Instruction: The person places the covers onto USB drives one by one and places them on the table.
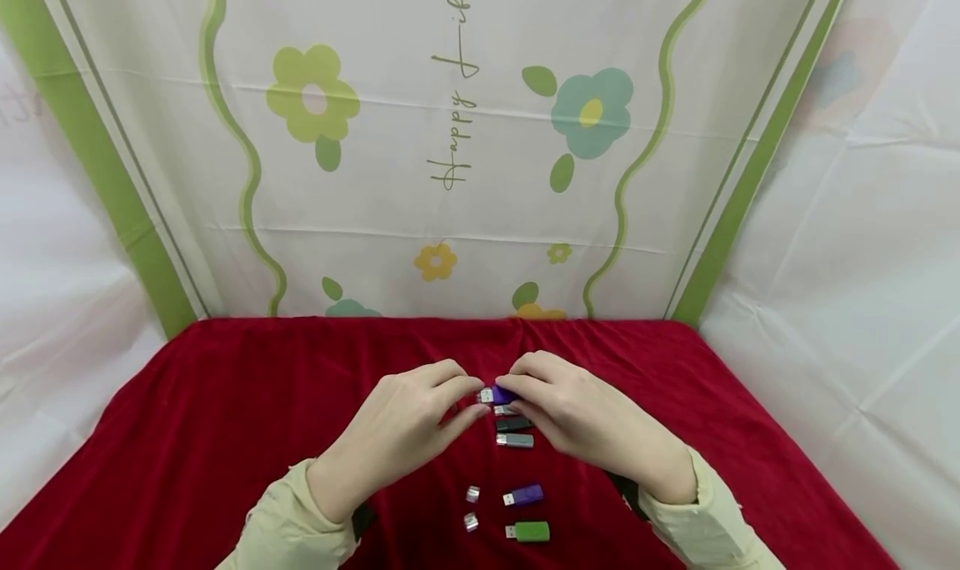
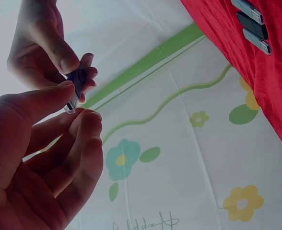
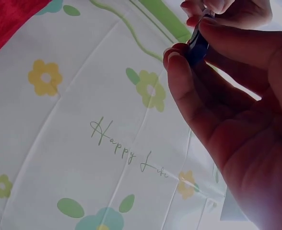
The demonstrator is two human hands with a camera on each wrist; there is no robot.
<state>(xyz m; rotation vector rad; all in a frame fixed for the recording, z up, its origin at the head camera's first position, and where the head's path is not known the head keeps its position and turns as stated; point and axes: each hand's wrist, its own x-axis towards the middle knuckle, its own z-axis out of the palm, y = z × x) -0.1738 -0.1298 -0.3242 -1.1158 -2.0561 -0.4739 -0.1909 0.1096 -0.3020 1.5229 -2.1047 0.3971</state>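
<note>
Between my two hands is a purple USB flash drive (image 1: 503,395), held above the red cloth. My right hand (image 1: 573,403) pinches its purple body between thumb and fingers, which the right wrist view shows as a dark blue piece (image 3: 197,51). At the metal plug end, my left hand (image 1: 408,416) pinches a clear cap (image 2: 71,110) with thumb and fingertips. The cap appears to be around the plug; how far on it sits is hard to tell. Below the hands lie a black flash drive (image 1: 513,424) and a grey flash drive (image 1: 516,441), with another partly hidden by the right fingers.
Nearer the front, a second purple flash drive (image 1: 527,494) and a green flash drive (image 1: 531,532) lie with plugs bare. Left of them are two loose clear caps, one upper cap (image 1: 472,493) and one lower cap (image 1: 471,522). A red cloth (image 1: 247,403) covers the table; flowered curtains (image 1: 375,195) surround it.
</note>
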